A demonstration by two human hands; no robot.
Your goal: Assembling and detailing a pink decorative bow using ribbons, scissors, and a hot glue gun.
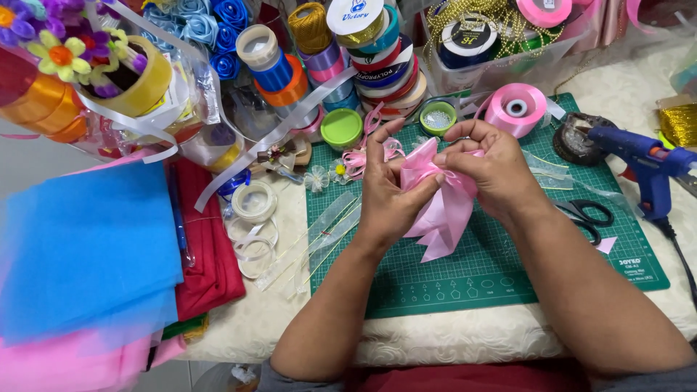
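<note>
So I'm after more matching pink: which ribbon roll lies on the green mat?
The pink ribbon roll, lying flat at the mat's top edge; the other rolls are stacked off it.

We are seeing bare forearms, left hand (388, 192) and right hand (494, 170) wearing no gloves; grey sleeve edges showing near elbows.

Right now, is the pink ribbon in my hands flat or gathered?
Gathered: both hands, left hand and right hand, pinch the pink ribbon into bunched loops.
</note>
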